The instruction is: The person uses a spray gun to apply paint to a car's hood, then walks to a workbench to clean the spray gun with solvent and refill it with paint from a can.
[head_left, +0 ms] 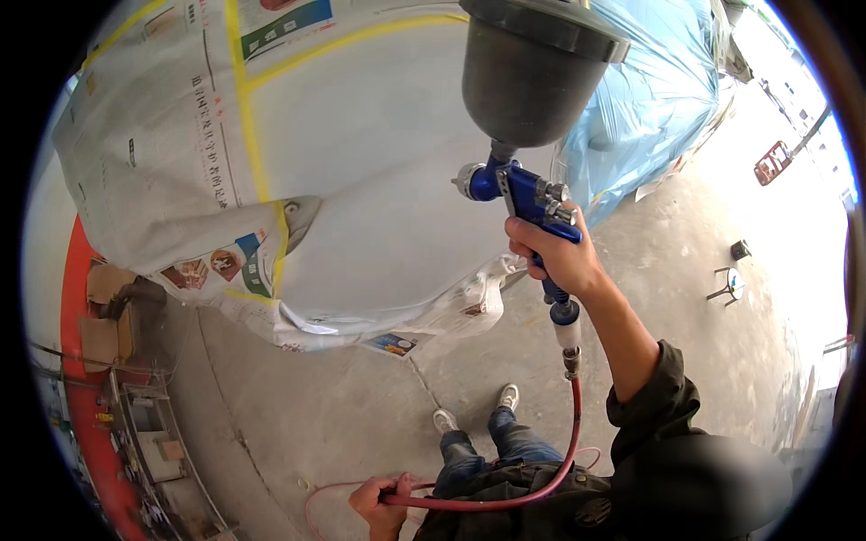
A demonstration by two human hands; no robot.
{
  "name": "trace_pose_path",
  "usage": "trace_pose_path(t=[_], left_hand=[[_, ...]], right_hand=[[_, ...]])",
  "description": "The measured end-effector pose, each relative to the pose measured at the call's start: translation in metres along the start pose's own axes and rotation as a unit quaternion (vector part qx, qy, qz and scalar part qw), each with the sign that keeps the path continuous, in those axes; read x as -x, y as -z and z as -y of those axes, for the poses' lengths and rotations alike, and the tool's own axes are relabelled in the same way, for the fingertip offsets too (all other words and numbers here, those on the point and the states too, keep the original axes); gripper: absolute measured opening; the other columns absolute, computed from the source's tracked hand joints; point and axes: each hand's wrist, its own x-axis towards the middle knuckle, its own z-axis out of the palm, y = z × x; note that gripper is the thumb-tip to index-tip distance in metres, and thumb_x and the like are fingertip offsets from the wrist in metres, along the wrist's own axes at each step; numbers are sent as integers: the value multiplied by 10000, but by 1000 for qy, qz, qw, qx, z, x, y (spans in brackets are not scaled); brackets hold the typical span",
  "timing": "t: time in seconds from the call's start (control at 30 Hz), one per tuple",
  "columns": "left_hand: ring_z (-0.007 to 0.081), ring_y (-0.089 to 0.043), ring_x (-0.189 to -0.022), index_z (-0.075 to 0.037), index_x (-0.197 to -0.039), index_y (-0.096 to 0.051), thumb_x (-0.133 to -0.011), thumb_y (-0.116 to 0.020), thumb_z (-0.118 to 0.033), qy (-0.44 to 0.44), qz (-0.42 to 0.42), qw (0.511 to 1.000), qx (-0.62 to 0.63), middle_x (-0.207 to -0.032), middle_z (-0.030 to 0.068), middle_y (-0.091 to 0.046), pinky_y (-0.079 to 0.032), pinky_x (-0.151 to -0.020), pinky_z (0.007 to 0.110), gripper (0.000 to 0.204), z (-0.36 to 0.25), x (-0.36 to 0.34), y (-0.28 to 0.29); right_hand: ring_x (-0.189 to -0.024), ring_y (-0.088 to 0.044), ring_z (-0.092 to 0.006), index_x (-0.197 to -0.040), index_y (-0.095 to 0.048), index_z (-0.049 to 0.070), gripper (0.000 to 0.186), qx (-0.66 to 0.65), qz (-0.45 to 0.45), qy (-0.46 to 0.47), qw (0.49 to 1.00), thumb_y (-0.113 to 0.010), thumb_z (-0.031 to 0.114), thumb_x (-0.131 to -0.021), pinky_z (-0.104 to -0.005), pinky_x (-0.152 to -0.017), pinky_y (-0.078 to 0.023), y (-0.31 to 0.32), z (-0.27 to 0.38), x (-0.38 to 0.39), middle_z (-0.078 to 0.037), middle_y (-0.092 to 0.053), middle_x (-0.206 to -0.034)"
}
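Dark cup (541,90) uppermost, the blue spray gun (530,200) is before the pale panel (388,216), gripped by the right hand's curled fingers (528,233), while the left hand (381,507) holds the red hose (505,502), probably best kept clear so the nozzle (467,182) can travel square-on.

The person wears a dark olive-green jacket (577,500), its right sleeve (660,397) rolled up into a thick, creased cuff on the forearm, with blue denim jeans (523,440) and off-white sneakers (510,397).
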Motion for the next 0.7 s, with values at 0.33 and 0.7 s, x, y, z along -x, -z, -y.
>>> trace_pose_path(t=[0.33, 0.7], left_hand=[[89, -427, -478, -48, -654, -529, -681, -809, -13, 0, 1, 1000, -14, -534, 11, -496, -341, -455, 247, 283, -22, -6, -49], [34, -416, -545, -45, -675, -509, -746, -757, 29, 121, -57, 988, 73, -599, -42, -468, -326, -477, 213, 269, -62, -22, -83]], right_hand=[[-521, -398, -57, -824, -524, 73, 204, 10, -73, 10, 997, -688, 182, -876, -221, -428, -300, 83, 8, -5, 17, -469, -632], [-523, -470, -81, -817, -592, 23, 135, 57, -134, 12, 989, -664, 135, -844, -232, -391, -353, 146, 25, -11, -26, -533, -655]])
